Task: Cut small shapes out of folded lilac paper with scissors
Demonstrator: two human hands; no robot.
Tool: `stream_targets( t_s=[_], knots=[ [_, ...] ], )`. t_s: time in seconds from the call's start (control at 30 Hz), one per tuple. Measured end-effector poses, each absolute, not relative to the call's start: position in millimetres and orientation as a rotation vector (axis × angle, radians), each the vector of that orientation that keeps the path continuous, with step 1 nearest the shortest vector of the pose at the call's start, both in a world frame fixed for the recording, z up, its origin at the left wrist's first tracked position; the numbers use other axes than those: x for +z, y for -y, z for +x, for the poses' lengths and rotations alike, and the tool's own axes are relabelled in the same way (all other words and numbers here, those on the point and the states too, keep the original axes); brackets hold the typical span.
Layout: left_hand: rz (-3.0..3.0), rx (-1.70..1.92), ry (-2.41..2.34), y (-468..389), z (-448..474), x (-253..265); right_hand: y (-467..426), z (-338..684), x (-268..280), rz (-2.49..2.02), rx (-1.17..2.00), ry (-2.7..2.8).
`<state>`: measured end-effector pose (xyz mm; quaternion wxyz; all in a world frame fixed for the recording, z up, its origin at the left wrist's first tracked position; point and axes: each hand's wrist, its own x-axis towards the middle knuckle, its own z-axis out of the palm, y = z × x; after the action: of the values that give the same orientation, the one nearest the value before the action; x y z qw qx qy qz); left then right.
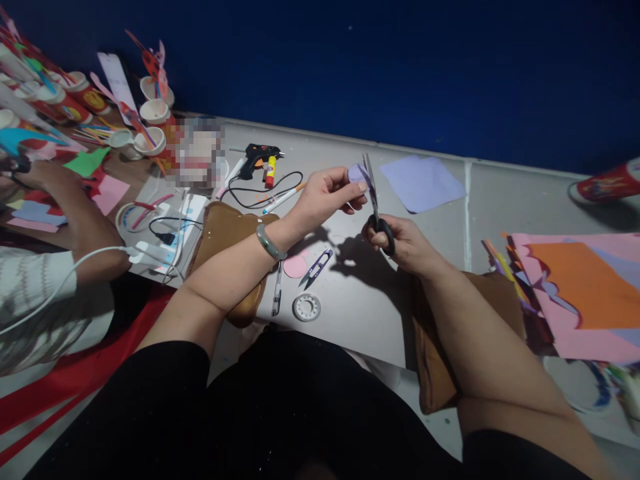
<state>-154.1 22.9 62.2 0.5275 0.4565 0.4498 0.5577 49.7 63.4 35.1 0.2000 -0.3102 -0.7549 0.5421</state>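
Between the thumb and fingers of my left hand (333, 193) is a small piece of purple paper (356, 175) with a rounded edge. My right hand (405, 241) grips black-handled scissors (375, 200), their blades pointing up and parted a little beside the paper. Whether the blades touch the paper I cannot tell. A larger purple sheet (423, 181) lies flat on the table just beyond. Below my hands lie a pink paper circle (295, 267), thread snips (317, 268), a pen (277, 290) and a white tape roll (307, 307).
A glue gun (257, 160), a glue stick (271, 172) and a marker (285, 198) lie at the back. Brown cushions (227, 230) rest under both forearms. Coloured paper sheets (590, 287) are stacked at right, near a red cup (607, 181). Another person's arm (85, 207) is at left.
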Motion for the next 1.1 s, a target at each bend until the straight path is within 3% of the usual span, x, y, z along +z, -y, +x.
stream_targets(
  t_s=[1.1],
  knots=[
    [1.133, 1.344, -1.096, -23.7, -155.8, 61.2, -62.6, 48.5, 39.4, -0.938, 1.487, 2.109]
  ],
)
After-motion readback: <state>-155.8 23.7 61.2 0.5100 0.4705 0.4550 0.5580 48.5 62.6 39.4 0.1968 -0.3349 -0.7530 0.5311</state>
